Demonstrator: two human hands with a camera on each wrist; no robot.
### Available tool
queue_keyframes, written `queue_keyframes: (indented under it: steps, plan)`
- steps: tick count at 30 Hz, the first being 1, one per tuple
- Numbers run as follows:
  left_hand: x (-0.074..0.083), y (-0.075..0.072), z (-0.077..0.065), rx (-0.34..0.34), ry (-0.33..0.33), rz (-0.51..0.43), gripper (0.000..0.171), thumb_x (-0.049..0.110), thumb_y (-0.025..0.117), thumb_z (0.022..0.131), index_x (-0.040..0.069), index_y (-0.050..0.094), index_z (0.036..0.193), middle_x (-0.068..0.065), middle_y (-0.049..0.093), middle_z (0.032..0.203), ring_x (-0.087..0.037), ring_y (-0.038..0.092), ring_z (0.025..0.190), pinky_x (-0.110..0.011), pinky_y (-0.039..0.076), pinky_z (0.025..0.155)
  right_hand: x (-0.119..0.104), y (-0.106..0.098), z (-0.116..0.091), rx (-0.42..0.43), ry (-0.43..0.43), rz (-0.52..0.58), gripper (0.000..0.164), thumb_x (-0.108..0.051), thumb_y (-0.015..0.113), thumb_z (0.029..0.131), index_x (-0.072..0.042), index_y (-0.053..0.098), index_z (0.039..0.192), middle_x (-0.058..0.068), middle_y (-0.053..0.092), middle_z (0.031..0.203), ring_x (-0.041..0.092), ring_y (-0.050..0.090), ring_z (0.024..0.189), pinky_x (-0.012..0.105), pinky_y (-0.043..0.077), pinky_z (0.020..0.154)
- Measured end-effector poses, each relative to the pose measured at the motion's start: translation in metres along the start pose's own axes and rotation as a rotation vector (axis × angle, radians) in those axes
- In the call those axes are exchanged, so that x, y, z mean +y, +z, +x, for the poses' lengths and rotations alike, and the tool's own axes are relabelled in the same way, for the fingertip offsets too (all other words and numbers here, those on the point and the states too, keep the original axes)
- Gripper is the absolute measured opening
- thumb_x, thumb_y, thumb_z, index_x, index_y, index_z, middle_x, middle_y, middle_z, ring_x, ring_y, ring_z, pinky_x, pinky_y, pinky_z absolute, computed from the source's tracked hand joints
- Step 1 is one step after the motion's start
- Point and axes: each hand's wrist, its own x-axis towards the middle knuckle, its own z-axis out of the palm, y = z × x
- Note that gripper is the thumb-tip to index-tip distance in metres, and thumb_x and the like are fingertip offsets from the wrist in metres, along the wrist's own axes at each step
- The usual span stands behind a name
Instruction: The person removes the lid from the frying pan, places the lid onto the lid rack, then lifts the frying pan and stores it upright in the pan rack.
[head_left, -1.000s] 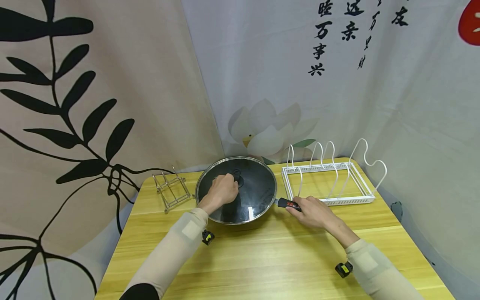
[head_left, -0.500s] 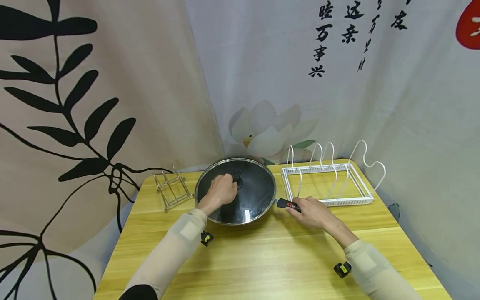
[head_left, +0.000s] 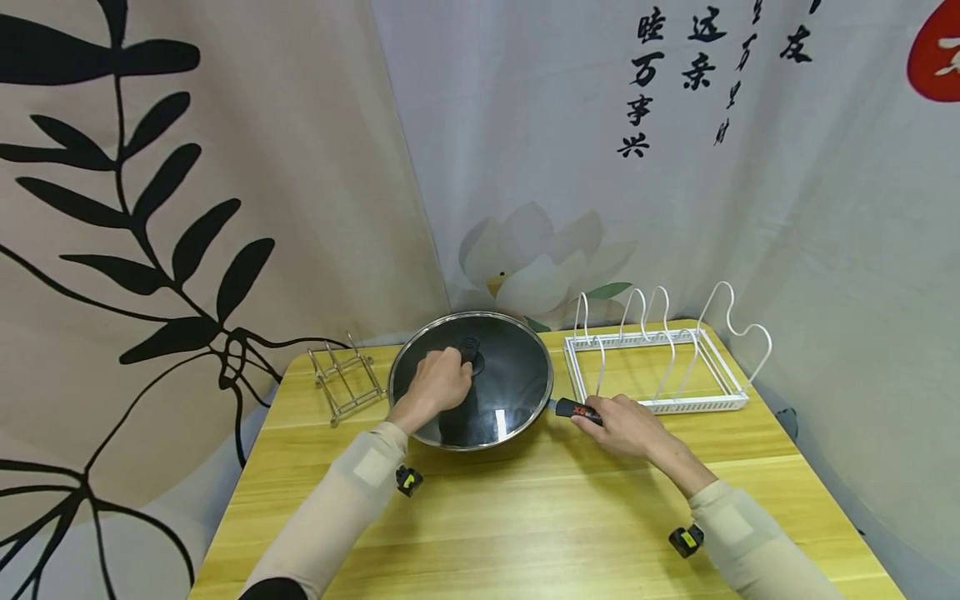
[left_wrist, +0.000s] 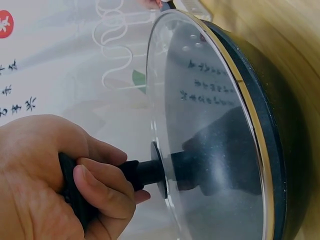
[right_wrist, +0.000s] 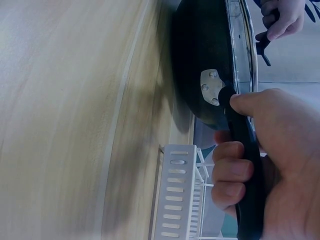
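Clearly, with the wok point(right_wrist: 200, 55) towards the far side of the table point(head_left: 510, 525), we curl our left hand point(head_left: 437, 382) round the knob point(head_left: 469, 347) of its glass lid point(head_left: 517, 367), while our right hand point(head_left: 624, 425), nearer the white rack point(head_left: 697, 403), wraps its fingers round the handle point(head_left: 576, 410), which points right and slightly near.

Before you, the dark, round pan point(right_wrist: 200, 50) sits upright at the far middle of the table point(head_left: 525, 517), its black handle point(head_left: 573, 408) pointing right. A transparent, metal-rimmed lid point(head_left: 502, 387) with black knob point(head_left: 469, 347) covers it.
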Motion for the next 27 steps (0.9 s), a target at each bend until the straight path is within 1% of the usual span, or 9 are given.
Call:
queue_keyframes:
  steps: [4, 13, 17, 21, 27]
  plan:
    - [0.0, -0.001, -0.003, 0.011, 0.006, -0.007, 0.04, 0.028, 0.055, 0.119, 0.009, 0.061, 0.084, -0.007, 0.057, 0.076, -0.025, 0.061, 0.066, -0.035, 0.046, 0.062, 0.0, 0.0, 0.0, 0.002, 0.004, -0.004, 0.031, -0.045, 0.068, 0.112, -0.017, 0.069, 0.097, -0.006, 0.055, 0.07, 0.011, 0.048, 0.06, 0.028, 0.036, 0.054]
    - [-0.003, -0.004, -0.005, 0.027, 0.02, -0.032, 0.045, 0.027, 0.056, 0.119, 0.01, 0.057, 0.077, -0.003, 0.05, 0.065, -0.02, 0.051, 0.054, -0.031, 0.041, 0.054, 0.001, 0.001, 0.001, 0.004, 0.001, -0.001, 0.032, -0.045, 0.069, 0.111, -0.016, 0.07, 0.098, -0.006, 0.056, 0.07, 0.011, 0.049, 0.06, 0.028, 0.037, 0.053]
    - [-0.003, -0.006, -0.008, 0.044, 0.035, -0.028, 0.045, 0.027, 0.055, 0.119, 0.009, 0.056, 0.077, -0.004, 0.049, 0.067, -0.021, 0.051, 0.056, -0.032, 0.041, 0.056, 0.002, 0.003, 0.001, 0.003, 0.002, 0.001, 0.032, -0.046, 0.068, 0.111, -0.017, 0.07, 0.098, -0.006, 0.056, 0.07, 0.011, 0.05, 0.06, 0.028, 0.037, 0.053]
    - [-0.003, -0.007, -0.01, 0.062, 0.042, -0.012, 0.043, 0.028, 0.055, 0.118, 0.008, 0.057, 0.08, -0.007, 0.052, 0.072, -0.025, 0.053, 0.061, -0.033, 0.042, 0.058, 0.002, 0.004, 0.001, 0.003, 0.005, -0.002, 0.032, -0.046, 0.068, 0.111, -0.018, 0.069, 0.097, -0.006, 0.056, 0.07, 0.011, 0.05, 0.06, 0.029, 0.038, 0.054]
    - [-0.004, -0.009, -0.013, 0.082, 0.043, -0.011, 0.038, 0.029, 0.057, 0.118, 0.007, 0.063, 0.087, -0.009, 0.056, 0.076, -0.025, 0.056, 0.062, -0.033, 0.043, 0.059, 0.002, 0.004, 0.0, 0.004, 0.004, -0.007, 0.033, -0.047, 0.068, 0.112, -0.018, 0.068, 0.096, -0.006, 0.055, 0.069, 0.011, 0.049, 0.06, 0.028, 0.036, 0.053]
